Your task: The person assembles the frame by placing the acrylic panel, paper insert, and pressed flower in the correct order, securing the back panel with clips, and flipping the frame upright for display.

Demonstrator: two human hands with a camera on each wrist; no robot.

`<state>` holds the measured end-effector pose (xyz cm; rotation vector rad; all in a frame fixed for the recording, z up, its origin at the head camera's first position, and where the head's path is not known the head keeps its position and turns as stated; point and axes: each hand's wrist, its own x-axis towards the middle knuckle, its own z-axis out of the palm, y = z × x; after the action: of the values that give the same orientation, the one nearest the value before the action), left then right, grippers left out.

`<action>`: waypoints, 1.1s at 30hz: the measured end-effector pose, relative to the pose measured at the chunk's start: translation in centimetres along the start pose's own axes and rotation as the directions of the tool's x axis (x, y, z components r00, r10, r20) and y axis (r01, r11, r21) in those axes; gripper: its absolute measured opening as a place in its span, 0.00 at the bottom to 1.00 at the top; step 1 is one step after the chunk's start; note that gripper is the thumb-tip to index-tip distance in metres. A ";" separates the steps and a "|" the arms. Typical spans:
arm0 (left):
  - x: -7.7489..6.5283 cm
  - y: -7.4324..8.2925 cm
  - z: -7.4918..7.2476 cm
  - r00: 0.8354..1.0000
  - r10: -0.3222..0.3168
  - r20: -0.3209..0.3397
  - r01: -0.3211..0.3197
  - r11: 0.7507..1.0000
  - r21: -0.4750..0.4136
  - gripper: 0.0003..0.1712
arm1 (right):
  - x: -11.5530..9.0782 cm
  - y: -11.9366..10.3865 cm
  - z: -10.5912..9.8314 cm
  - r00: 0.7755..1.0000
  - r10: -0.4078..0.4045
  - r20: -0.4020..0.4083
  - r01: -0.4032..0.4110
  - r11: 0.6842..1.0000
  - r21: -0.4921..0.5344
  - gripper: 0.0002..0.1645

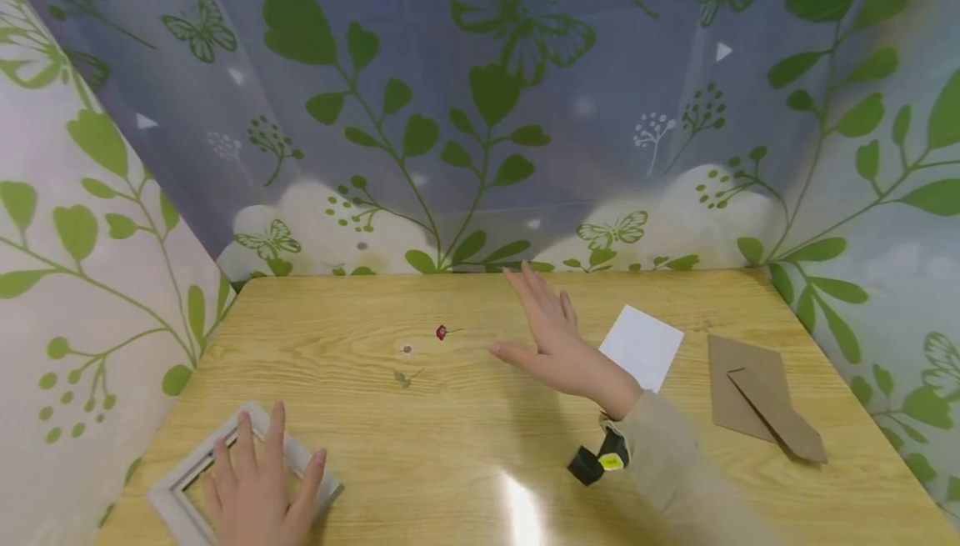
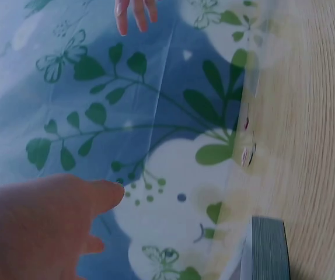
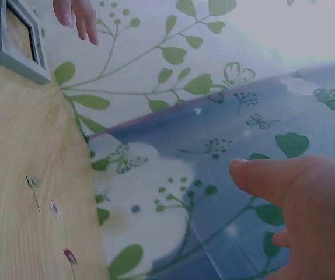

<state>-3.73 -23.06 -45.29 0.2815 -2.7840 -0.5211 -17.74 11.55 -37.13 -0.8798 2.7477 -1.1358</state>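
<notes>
My left hand [image 1: 255,492] is spread above a pale grey picture frame [image 1: 197,456] at the table's near left. The left wrist view shows a gap between this hand [image 2: 51,221] and the frame [image 2: 269,248], so it holds nothing. Raised over the middle of the table, my right hand [image 1: 558,346] has straight fingers and its thumb held apart, with nothing in it. Between the hands lie a small dried red flower [image 1: 441,332], a small whitish flower [image 1: 407,350] and a green leaf sprig [image 1: 403,380].
A square white sheet [image 1: 648,342] lies partly behind the right wrist. Farther right is a brown backing board [image 1: 727,379] with a stand flap [image 1: 780,421]. A black device [image 1: 587,464] hangs at the right wrist. Leaf-patterned curtains [image 1: 420,112] enclose the table [image 1: 435,463].
</notes>
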 end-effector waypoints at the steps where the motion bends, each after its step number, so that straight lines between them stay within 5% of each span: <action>1: -0.1 -0.4 -0.1 1.000 -0.018 0.000 0.018 1.000 -0.008 0.46 | 0.5 -0.4 0.4 1.000 -0.008 0.006 0.008 1.000 0.003 0.54; 14: -1.1 -6.6 0.4 0.960 -0.279 0.010 0.278 0.959 0.051 0.51 | 5.6 -2.7 7.5 0.986 -0.078 0.144 0.052 0.983 0.178 0.52; 22: -1.8 -9.1 2.3 0.893 -0.449 0.029 0.449 0.893 0.015 0.55 | 7.1 -4.2 14.3 0.964 -0.123 0.235 0.072 0.974 0.213 0.51; 24: -2.4 -9.1 2.9 0.874 -0.484 0.037 0.483 0.875 0.034 0.58 | 7.2 -4.5 15.8 0.956 -0.140 0.259 0.090 0.976 0.196 0.51; 30: -3.8 -9.0 4.7 0.868 -0.492 -0.076 0.496 0.866 0.061 0.58 | 7.3 -5.5 20.0 0.911 -0.200 0.362 0.162 0.978 0.134 0.53; 33: -3.2 -9.6 5.0 0.838 -0.544 -0.051 0.546 0.836 0.058 0.52 | 7.1 -6.1 21.7 0.881 -0.214 0.422 0.189 0.977 0.102 0.53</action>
<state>-1.06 -29.48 -54.18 1.1135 -2.6665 -0.5302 -15.39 -9.46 -47.77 -1.2601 2.2934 -0.9021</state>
